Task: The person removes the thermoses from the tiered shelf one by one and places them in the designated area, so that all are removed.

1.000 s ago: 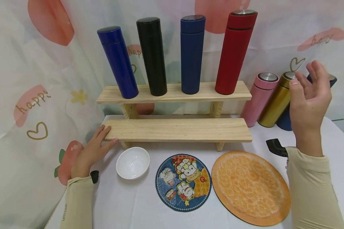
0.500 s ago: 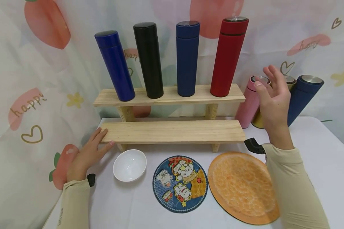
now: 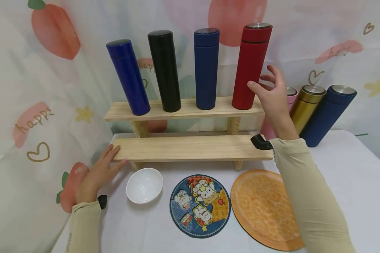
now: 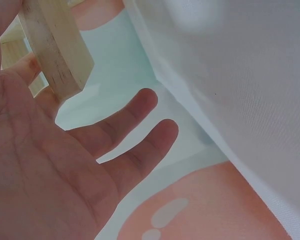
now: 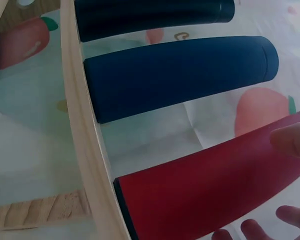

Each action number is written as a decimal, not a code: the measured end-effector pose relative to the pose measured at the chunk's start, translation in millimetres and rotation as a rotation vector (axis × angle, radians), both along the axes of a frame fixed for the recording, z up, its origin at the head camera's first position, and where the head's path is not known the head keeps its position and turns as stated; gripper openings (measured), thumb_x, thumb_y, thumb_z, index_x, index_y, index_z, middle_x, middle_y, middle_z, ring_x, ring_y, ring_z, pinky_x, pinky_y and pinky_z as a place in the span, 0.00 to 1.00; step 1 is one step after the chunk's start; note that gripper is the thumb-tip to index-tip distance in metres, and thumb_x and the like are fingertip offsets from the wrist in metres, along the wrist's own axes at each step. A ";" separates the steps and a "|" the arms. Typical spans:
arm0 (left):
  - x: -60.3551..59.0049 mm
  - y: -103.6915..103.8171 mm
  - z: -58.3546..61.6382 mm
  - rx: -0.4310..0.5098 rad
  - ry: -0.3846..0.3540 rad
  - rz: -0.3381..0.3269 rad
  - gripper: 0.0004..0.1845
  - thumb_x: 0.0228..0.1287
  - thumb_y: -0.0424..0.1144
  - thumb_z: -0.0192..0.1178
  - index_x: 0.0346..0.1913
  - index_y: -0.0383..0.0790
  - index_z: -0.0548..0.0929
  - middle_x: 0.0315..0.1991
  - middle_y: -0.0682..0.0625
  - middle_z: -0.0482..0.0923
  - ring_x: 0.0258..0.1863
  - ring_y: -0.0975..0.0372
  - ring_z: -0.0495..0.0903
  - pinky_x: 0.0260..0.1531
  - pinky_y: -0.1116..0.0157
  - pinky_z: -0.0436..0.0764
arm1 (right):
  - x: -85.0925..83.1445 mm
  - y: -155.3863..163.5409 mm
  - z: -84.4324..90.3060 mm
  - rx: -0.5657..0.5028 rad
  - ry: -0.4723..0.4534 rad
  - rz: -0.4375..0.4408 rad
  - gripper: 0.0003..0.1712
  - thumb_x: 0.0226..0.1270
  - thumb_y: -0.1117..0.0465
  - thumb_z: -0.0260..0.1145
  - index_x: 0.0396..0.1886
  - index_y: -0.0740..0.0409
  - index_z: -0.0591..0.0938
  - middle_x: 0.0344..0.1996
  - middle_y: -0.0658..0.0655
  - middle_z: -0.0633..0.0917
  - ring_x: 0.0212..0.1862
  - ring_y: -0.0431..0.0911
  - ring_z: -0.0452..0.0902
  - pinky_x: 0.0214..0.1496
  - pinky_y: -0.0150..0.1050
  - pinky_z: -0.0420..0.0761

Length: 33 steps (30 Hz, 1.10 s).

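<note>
My left hand (image 3: 98, 175) rests at the left end of the lower board of a wooden two-tier shelf (image 3: 190, 147). Its fingers lie fairly straight; in the left wrist view two of them (image 4: 140, 107) extend past the board's end (image 4: 60, 55). Up at the right of the top board, my right hand (image 3: 273, 95) is beside a tall red thermos (image 3: 251, 66), fingers spread. The thumb overlaps the red thermos (image 5: 215, 185) in the right wrist view, with the other fingertips along its far side. A navy thermos (image 3: 206, 70), a black one (image 3: 164, 72) and a bright blue one (image 3: 129, 77) also stand there.
Pink (image 3: 267, 130), gold (image 3: 307, 105) and navy (image 3: 327, 116) thermoses stand on the table right of the shelf. In front lie a white bowl (image 3: 144, 186), a cartoon round mat (image 3: 200, 207) and an orange round mat (image 3: 266, 211). A printed curtain (image 3: 335, 21) hangs behind.
My right hand has moved left from over the table thermoses to beside the red thermos. The left hand stays on the shelf end. The camera view has shifted slightly.
</note>
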<state>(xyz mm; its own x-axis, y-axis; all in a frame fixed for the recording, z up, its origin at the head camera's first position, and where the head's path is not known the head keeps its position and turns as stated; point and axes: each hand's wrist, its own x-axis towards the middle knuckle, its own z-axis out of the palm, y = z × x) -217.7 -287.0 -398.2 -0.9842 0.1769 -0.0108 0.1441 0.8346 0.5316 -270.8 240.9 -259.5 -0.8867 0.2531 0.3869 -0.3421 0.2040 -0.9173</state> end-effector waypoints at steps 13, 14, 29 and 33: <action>0.4 3.7 2.9 0.014 -0.015 0.009 0.47 0.80 0.61 0.59 0.87 0.40 0.52 0.87 0.35 0.38 0.81 0.32 0.48 0.72 0.28 0.57 | -18.9 -8.0 10.4 -0.084 -0.056 0.054 0.45 0.71 0.60 0.74 0.83 0.49 0.64 0.72 0.56 0.70 0.66 0.48 0.69 0.75 0.54 0.70; 0.9 3.8 3.3 0.012 -0.018 0.012 0.47 0.80 0.61 0.59 0.87 0.40 0.52 0.87 0.35 0.38 0.81 0.32 0.48 0.72 0.28 0.57 | -19.7 -8.0 9.8 -0.093 -0.054 0.059 0.44 0.71 0.60 0.74 0.82 0.50 0.64 0.72 0.56 0.70 0.67 0.48 0.69 0.75 0.54 0.70; 1.2 2.4 1.7 -0.003 -0.031 0.016 0.47 0.80 0.63 0.56 0.88 0.41 0.51 0.87 0.35 0.37 0.81 0.32 0.48 0.72 0.28 0.57 | -16.7 -4.5 2.1 -0.162 0.022 0.053 0.43 0.67 0.62 0.80 0.79 0.47 0.72 0.73 0.57 0.75 0.68 0.53 0.74 0.73 0.53 0.74; 0.5 2.1 1.6 0.003 -0.019 0.007 0.47 0.81 0.63 0.56 0.87 0.41 0.51 0.87 0.35 0.37 0.81 0.32 0.48 0.72 0.28 0.57 | -5.7 -4.2 3.0 -0.174 0.049 0.039 0.43 0.65 0.62 0.81 0.78 0.46 0.74 0.72 0.56 0.76 0.64 0.52 0.76 0.72 0.52 0.75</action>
